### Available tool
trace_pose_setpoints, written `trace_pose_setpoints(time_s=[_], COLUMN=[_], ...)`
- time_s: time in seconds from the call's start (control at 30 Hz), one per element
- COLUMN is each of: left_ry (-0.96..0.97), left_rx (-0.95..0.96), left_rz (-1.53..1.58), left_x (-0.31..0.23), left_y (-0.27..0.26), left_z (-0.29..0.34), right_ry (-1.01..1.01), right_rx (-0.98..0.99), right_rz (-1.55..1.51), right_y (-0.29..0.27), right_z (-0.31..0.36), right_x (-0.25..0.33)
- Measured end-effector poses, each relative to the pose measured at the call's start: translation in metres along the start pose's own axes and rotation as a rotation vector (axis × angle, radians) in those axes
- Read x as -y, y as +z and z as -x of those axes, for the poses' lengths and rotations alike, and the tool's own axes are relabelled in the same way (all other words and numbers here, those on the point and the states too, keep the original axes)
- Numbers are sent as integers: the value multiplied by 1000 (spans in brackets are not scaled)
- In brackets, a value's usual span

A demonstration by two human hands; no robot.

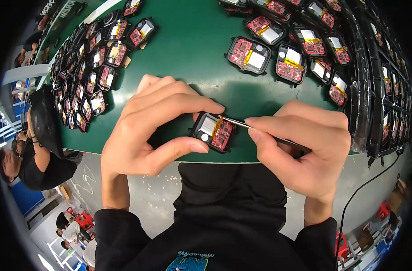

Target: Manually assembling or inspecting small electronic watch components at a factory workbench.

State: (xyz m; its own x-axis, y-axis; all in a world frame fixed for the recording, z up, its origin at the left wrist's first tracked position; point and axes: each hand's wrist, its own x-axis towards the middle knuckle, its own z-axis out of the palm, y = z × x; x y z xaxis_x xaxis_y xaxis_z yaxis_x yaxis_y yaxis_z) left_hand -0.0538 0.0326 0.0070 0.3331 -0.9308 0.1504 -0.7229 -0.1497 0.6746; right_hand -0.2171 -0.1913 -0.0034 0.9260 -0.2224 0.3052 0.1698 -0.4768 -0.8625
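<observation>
On the near side of the grip, the smooth green tabletop (183, 49) is ending, while on the far side it is opening out between two groups of black-cased devices (249, 55), too many to count. The arched left hand (142, 124) is clamping one black plastic case with a red circuit board (215, 132) near that edge, between thumb and fingers. To its right, the right hand (305, 142) is pinching one slim silver pointed tool (235, 122) pen-fashion, tip at the case's far rim.

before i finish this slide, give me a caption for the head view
Left hand holds a black case; right hand points a slim tool at it, over a green table.
</observation>
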Motion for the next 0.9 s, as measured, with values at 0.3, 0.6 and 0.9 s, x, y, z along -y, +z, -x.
trace_pose_setpoints(time_s=[0.3,0.6,0.9], left_ry=[-48,37,16], left_rx=[30,55,51], left_rz=[-22,-55,-51], left_x=[-6,-3,-3], left_y=[-1,-2,-3], left_z=[-2,-5,-5], right_ry=[-3,-15,14], right_rx=[27,20,39], right_rz=[7,34,4], right_y=[1,1,-1], right_z=[-1,-1,0], right_x=[-3,-1,-1])
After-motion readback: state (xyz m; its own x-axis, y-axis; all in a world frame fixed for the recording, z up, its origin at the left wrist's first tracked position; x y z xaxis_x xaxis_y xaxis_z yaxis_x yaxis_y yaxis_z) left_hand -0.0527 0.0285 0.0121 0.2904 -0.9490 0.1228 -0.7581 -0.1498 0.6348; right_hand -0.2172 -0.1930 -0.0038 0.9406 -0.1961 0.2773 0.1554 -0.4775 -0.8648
